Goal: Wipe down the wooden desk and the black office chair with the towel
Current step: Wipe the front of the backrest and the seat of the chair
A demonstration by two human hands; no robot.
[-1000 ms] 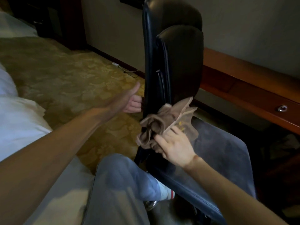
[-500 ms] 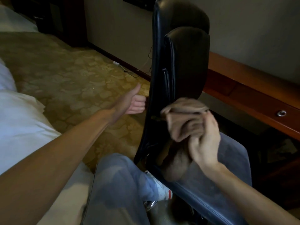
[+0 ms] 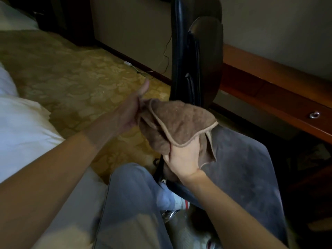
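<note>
The right hand (image 3: 185, 157) grips the bunched brown terry towel (image 3: 176, 126), which drapes over its fingers, just in front of the black leather office chair (image 3: 195, 60). The left hand (image 3: 133, 112), thumb raised, meets the towel's edge. Its fingers are hidden behind the cloth, so its grasp cannot be told. This looks like the chair stage, and next the towel likely needs pressing flat on the backrest or the grey seat pad (image 3: 242, 159). Right of the hands runs the reddish wooden desk (image 3: 269, 90), and left lie gold patterned carpet (image 3: 80, 78) and white bedding (image 3: 21, 132).
</note>
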